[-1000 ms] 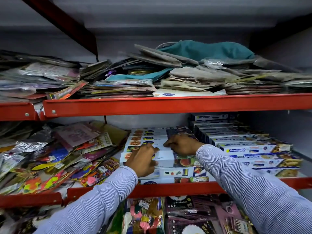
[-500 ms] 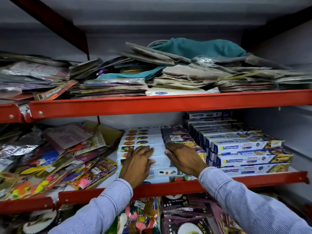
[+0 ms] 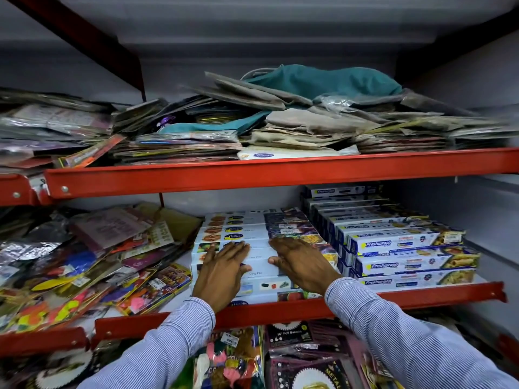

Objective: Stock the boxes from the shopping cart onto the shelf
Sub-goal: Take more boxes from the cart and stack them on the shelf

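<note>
Long white cling-film boxes (image 3: 254, 228) lie stacked in stepped rows on the middle red shelf (image 3: 421, 297). My left hand (image 3: 222, 272) lies flat, fingers spread, on the front boxes of that stack. My right hand (image 3: 302, 262) rests palm down beside it on the same boxes, fingers spread toward the back. Neither hand grips a box. To the right stands a stepped stack of blue Freshwrapp boxes (image 3: 404, 242). The shopping cart is out of view.
Loose colourful packets (image 3: 84, 262) fill the left part of the middle shelf. The upper red shelf (image 3: 280, 171) carries piles of flat packets and a teal cloth bag (image 3: 323, 81). Foil-balloon packs (image 3: 295, 357) hang below.
Both hands slid back from the rear of the white box stack toward its front and flattened out, fingers spreading over the front boxes. The view moved closer.
</note>
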Demonstrator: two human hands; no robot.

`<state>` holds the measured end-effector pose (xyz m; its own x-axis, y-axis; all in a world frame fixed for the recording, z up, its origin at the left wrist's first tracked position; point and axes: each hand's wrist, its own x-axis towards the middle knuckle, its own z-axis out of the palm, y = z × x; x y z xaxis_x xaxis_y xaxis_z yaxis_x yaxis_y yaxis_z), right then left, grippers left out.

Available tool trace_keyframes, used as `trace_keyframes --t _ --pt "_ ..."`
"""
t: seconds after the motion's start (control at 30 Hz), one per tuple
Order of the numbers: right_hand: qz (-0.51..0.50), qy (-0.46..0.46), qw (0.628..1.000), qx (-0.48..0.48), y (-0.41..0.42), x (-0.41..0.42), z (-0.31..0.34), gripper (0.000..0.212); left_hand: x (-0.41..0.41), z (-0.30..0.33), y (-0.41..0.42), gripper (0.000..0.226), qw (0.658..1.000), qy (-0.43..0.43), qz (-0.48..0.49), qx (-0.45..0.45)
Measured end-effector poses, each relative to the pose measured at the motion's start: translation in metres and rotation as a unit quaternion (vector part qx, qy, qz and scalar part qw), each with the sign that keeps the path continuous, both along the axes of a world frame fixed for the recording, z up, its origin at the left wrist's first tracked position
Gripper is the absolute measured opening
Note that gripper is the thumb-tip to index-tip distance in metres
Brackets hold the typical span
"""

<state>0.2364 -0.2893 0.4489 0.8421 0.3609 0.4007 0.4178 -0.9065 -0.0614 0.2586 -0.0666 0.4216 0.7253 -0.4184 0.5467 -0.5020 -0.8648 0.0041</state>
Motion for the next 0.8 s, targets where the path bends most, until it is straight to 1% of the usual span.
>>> trace_keyframes --t 0.2,0.37,0.43,0.53,0.6,0.8 --pt "-0.008 0.005 1.000 -0.004 0.000 0.002 0.000 0.061 0.004 -0.002 0.002 0.054 1.000 0.001 -0.003 -0.003" --pt "-0.019 -0.014 0.999 -0.027 0.003 0.004 -0.008 0.062 0.003 -0.005 0.002 0.056 0.999 -0.001 0.017 0.035" --pt "-0.043 -0.048 0.997 -0.036 0.006 0.003 -0.017 0.063 0.000 -0.010 0.003 0.059 0.998 -0.019 0.032 0.049" --pt "-0.084 -0.130 0.988 -0.016 0.013 0.000 -0.032 0.063 -0.007 -0.018 0.005 0.066 0.994 -0.085 0.048 0.055" --pt "-0.096 -0.166 0.981 -0.003 0.015 -0.001 -0.045 0.063 -0.008 -0.025 0.008 0.070 0.991 -0.109 0.050 0.064" --pt "-0.127 -0.175 0.976 -0.012 0.010 0.006 -0.076 0.064 0.006 -0.044 0.016 0.075 0.987 -0.130 0.049 0.080"
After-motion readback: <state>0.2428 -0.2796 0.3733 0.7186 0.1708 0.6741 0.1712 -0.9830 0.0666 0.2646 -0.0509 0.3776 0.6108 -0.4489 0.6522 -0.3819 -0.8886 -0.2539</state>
